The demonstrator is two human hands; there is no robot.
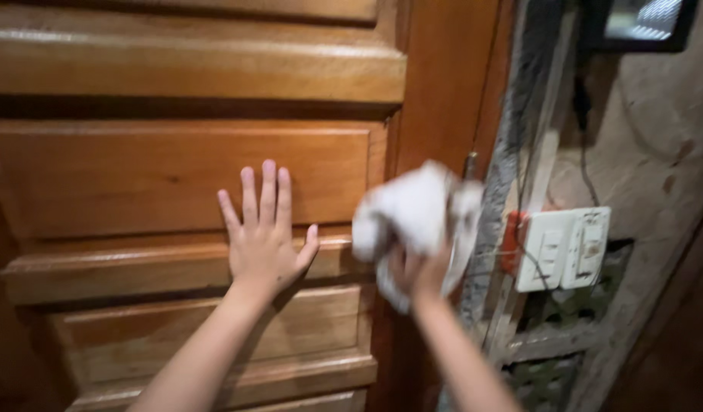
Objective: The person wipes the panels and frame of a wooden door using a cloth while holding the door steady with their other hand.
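White cloth [416, 217], bunched and blurred, sits in the right hand [419, 271] at the door's edge stile, just left of the frame. The fingers of that hand are curled shut around the lower part of the bundle, so most of the cloth billows above and past the knuckles; the forearm rises steeply from the bottom of the view, wrist bent slightly back.

To wipe this strip well, I would judge that the cloth should be flattened under the palm rather than left as a loose ball, with strokes along the grain of the wood and a firm, even press, slowing near the recessed mouldings where dust gathers.

Left of it, the left hand [264, 233] lies flat on the wooden door [138, 175], palm across the rail between two raised panels. Its four fingers are straight and close together, pointing up onto the panel, thumb splayed out to the right. The forearm comes up at a slant from lower left, bracing the door.

Farther right, beyond the frame, a white wall switch plate [564, 248] is fixed to a rough wall [657, 152], with a thin cable running above it.
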